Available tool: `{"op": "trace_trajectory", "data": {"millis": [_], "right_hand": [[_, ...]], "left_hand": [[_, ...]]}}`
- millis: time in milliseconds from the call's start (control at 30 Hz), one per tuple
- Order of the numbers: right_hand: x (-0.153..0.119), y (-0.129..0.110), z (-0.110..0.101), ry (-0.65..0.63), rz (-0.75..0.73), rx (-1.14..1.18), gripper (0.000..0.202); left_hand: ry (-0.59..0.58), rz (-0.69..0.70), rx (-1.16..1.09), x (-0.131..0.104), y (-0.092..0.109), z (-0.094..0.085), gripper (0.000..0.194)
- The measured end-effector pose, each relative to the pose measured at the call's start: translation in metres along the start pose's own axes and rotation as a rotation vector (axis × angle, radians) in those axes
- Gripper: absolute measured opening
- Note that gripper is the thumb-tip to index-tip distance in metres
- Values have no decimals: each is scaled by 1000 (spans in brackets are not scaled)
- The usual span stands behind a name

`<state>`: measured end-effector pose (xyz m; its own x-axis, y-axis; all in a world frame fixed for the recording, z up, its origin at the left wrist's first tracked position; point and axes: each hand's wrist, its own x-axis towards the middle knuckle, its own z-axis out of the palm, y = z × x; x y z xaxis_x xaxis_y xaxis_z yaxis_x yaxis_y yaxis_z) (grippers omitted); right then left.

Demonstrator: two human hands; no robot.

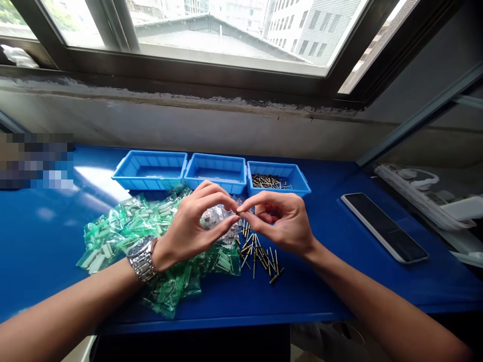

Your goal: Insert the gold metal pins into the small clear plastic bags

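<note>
Both hands meet above the bench (339,296): left hand (188,229) and right hand (281,223) pinch one small pin (238,211) between thumb and forefinger tips. Loose pins (260,256) lie just below the fingers, green bags (128,226) left, three blue trays (215,171) beyond; open blue surface stretches right toward a phone (385,227) near the edge

I see a glossy blue table top (339,291) that mirrors the window light. The three blue bins (151,173) look like smooth moulded plastic. The green bags (124,226) are thin, shiny, crinkled plastic film. The pins (260,254) look metallic, brassy with dark ends. My left wrist carries a polished steel watch (142,259). The phone (385,227) has a glassy black face.
</note>
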<state>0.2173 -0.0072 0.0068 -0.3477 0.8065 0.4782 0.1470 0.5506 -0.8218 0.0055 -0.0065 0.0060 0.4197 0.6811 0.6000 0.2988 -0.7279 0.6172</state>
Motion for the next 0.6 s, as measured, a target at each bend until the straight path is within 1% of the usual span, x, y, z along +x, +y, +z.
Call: {"op": "trace_trajectory", "data": {"millis": [200, 333, 400, 500, 600], "right_hand": [[0, 1, 3, 45, -67, -16, 7], [2, -1, 1, 62, -122, -122, 7], [2, 0, 1, 52, -127, -164, 6], [3, 1, 2, 18, -95, -190, 4], [3, 4, 5, -25, -66, -193, 6]], "left_hand": [[-1, -12, -13, -1, 0, 1, 7], [48, -24, -14, -1, 1, 0, 5], [77, -22, -21, -1, 1, 0, 5], [108, -2, -19, -1, 1, 0, 6], [107, 9, -2, -1, 1, 0, 7]]}}
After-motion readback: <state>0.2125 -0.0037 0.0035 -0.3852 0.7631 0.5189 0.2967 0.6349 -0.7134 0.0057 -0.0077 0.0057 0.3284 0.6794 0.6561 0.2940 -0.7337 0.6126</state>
